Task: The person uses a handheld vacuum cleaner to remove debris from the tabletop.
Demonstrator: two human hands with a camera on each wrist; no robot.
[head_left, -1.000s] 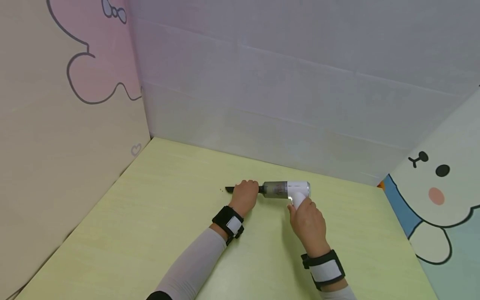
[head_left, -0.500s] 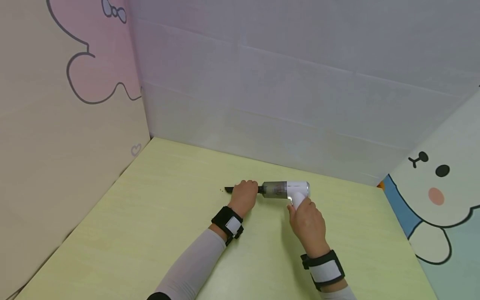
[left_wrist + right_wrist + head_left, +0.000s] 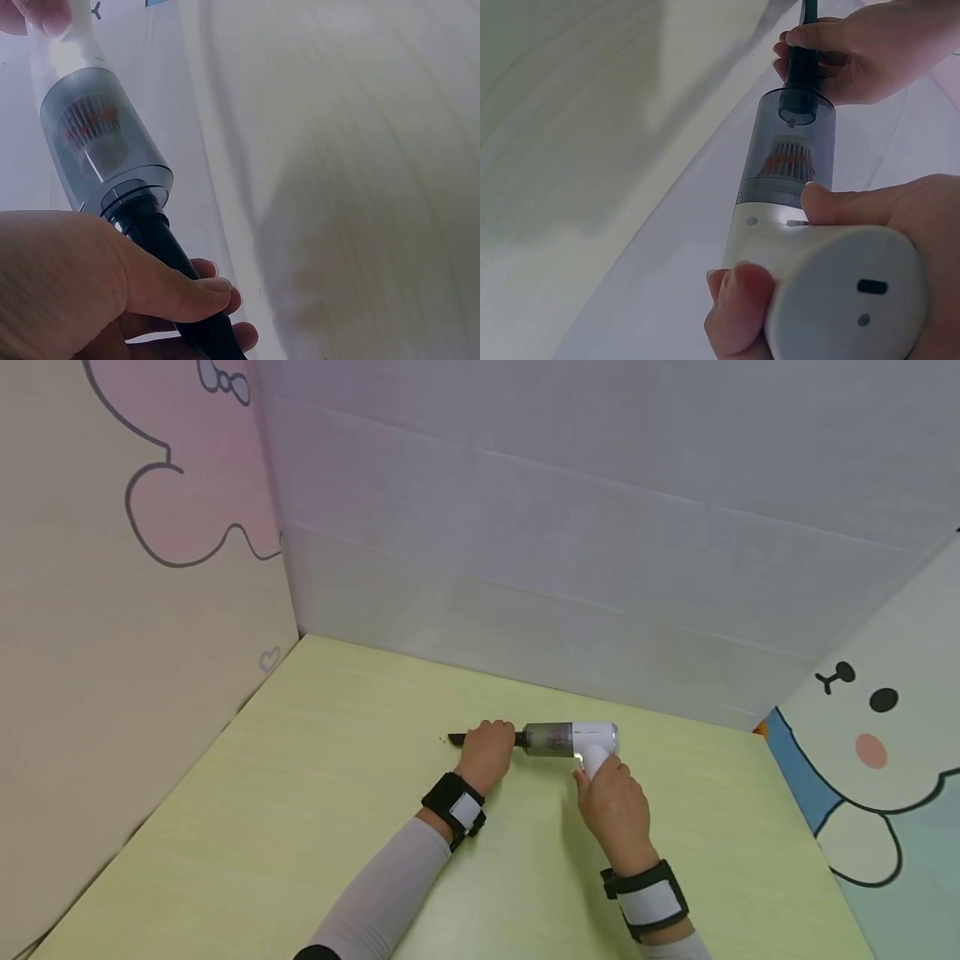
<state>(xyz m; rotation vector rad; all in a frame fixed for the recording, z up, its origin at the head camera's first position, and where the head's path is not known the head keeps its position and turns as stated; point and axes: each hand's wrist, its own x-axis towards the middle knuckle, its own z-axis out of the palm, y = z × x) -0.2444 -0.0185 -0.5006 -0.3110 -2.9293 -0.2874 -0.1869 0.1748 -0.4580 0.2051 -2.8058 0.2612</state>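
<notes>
A handheld vacuum cleaner (image 3: pixel 596 737) with a white body, a smoky clear dust cup (image 3: pixel 105 135) and a black nozzle (image 3: pixel 456 739) is held level just over the table, nozzle to the left. My right hand (image 3: pixel 617 810) grips its white handle; in the right wrist view the fingers curl round it. My left hand (image 3: pixel 486 756) holds the black nozzle, thumb on one side and fingers on the other in the left wrist view. Inside the cup a ribbed filter (image 3: pixel 789 159) shows reddish bits. Tiny crumbs (image 3: pixel 442 740) lie just left of the nozzle tip.
The pale yellow table (image 3: pixel 300 793) spreads under both arms. A plain greyish wall (image 3: pixel 562 543) stands behind it. Cartoon-printed panels border the left (image 3: pixel 150 652) and right (image 3: pixel 885 793) sides.
The vacuum cleaner and both hands have shifted very slightly left in the head view, as has the background. The grip of both hands looks the same.
</notes>
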